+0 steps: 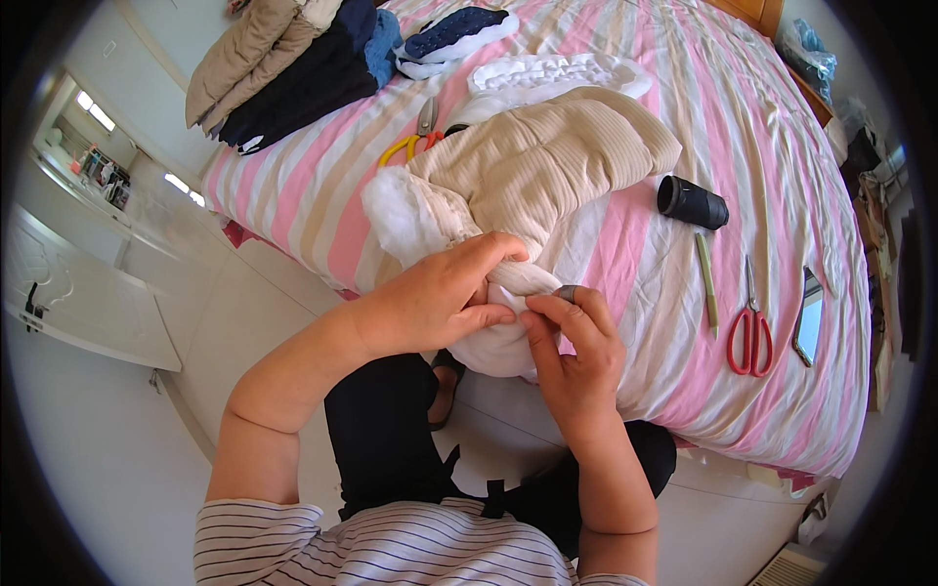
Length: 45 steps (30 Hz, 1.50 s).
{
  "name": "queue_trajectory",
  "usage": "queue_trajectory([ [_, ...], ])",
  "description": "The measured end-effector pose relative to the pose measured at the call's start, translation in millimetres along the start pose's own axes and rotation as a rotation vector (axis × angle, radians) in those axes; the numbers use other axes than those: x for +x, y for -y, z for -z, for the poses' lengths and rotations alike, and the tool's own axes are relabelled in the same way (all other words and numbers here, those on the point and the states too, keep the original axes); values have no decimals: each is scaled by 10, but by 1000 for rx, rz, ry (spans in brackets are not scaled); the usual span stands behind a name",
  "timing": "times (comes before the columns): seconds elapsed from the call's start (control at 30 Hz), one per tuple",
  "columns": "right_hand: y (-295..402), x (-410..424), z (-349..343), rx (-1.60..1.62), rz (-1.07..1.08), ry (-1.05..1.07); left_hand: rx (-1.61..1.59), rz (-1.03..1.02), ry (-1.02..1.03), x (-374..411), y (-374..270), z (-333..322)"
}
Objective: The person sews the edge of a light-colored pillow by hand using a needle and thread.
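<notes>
A padded beige ribbed garment piece [564, 154] lies over the near edge of the bed, with white batting [403, 209] spilling from its left end. My left hand [447, 293] grips its edge, thumb and fingers pinching the white lining [498, 348] that hangs below. Just to the right, my right hand [575, 322] has its thumb and forefinger pinched at the same edge. A metal thimble ring [566, 293] sits on a finger of that hand. Whether a needle is between the fingertips is too small to tell.
On the striped bedsheet [659, 293] lie a black thread spool [692, 203], a pale green stick-like tool [708, 286], red-handled scissors [750, 329] and a phone [808, 319]. Yellow-and-orange-handled shears [418, 135] rest behind the garment. Folded clothes [293, 95] and white padded pieces [557, 73] lie farther back.
</notes>
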State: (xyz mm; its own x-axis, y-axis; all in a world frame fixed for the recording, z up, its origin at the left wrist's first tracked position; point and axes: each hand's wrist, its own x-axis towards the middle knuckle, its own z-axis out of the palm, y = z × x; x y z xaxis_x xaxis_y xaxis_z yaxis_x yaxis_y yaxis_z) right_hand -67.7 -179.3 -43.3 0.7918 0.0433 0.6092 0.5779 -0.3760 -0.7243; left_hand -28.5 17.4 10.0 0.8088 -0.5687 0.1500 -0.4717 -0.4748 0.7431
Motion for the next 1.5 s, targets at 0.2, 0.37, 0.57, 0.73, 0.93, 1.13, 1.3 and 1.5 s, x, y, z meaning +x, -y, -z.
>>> queue_trajectory([
  [0.2,62,37,19,56,-95,44,-27,-226,-38,-43,167,-56],
  [0.37,42,24,10,78,-107,46,-64,-128,-24,-26,62,-52],
  [0.57,63,20,2,75,-129,57,-65,-74,25,-32,11,4],
  [0.73,96,1,-31,56,-149,34,77,-41,-25,14,-57,-34],
  [0.93,97,18,-71,47,-232,1,201,18,-141,50,-47,-175],
  [1.13,110,28,-58,64,-260,7,180,45,-146,62,-83,-150],
  [1.3,77,5,-70,61,-266,38,205,145,-46,83,-114,-106],
  [1.5,83,-43,-65,9,-224,68,372,119,6,88,-87,-104],
])
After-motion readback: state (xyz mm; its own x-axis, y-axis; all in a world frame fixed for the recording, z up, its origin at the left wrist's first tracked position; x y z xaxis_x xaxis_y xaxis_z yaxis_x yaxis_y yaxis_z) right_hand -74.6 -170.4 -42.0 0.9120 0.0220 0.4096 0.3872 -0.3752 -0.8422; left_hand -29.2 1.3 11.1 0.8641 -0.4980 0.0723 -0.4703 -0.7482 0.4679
